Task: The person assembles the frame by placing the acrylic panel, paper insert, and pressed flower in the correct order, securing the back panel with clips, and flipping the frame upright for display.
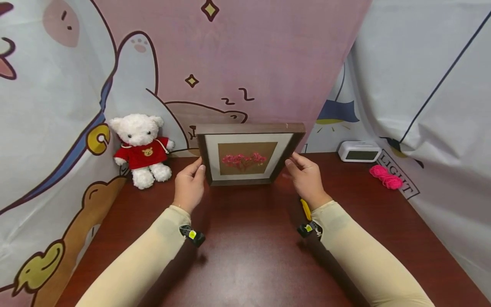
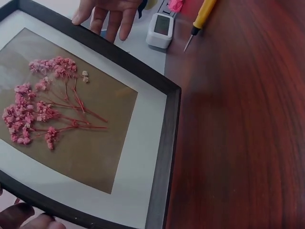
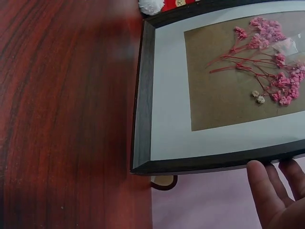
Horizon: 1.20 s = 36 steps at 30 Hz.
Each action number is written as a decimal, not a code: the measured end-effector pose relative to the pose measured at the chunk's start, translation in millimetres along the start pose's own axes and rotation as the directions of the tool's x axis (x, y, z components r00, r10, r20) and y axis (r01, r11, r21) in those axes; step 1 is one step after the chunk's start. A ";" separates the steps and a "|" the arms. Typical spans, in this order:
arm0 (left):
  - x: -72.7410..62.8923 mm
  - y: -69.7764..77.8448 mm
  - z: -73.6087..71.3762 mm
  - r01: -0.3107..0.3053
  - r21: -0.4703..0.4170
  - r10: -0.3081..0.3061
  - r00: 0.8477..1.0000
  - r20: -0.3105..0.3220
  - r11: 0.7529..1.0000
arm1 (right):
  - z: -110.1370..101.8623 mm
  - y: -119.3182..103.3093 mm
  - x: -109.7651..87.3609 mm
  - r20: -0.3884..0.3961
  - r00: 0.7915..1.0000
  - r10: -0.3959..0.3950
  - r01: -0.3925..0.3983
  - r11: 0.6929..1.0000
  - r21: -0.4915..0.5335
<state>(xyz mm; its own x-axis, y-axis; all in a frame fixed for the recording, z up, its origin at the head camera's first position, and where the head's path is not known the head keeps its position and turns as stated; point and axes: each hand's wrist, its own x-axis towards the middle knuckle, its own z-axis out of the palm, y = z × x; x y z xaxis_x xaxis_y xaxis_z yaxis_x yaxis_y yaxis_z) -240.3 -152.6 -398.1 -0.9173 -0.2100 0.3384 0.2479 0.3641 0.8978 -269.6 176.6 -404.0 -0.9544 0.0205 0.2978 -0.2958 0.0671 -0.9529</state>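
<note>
A picture frame (image 1: 251,181) with a dark border and white mat stands tilted in front of me, its lower edge close to the tabletop. Behind its glass are pink dried flowers (image 2: 21,114) on a brown backing. My left hand (image 1: 190,183) grips the frame's left side, thumb toward the front. On the opposite side, my right hand (image 1: 308,179) holds the frame's edge between thumb and fingers. The right wrist view shows the right thumb and fingertips (image 3: 257,174) right at the dark border.
A white teddy bear (image 1: 142,149) in a red sweater sits at the back left. At the back right are a white digital clock (image 1: 359,152) and pink yarn (image 1: 386,177). A yellow-handled screwdriver (image 2: 205,14) lies near my right wrist. Printed cloth hangs around the table (image 1: 241,251).
</note>
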 end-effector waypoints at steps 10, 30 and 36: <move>-6.4 -2.6 3.0 0.020 0.081 -0.023 0.999 0.039 0.997 | -8.3 2.9 -2.6 0.005 1.000 0.015 -0.015 0.999 -0.036; -10.6 -7.2 16.6 0.184 -0.294 -0.181 0.983 0.039 0.938 | -10.5 10.7 -7.6 0.056 0.998 0.011 -0.009 0.999 -0.033; -13.3 -1.7 17.7 0.217 -0.429 -0.217 0.975 0.052 0.877 | -11.5 15.5 -9.1 0.085 0.996 0.001 0.003 0.999 -0.041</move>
<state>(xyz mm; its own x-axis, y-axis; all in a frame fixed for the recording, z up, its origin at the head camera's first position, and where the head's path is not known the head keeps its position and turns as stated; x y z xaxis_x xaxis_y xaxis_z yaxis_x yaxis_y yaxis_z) -234.0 -134.3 -409.2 -0.9640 -0.2368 0.1210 0.1515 -0.1154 0.9817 -265.1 188.9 -420.7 -0.9546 -0.0639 0.2910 -0.2965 0.1078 -0.9489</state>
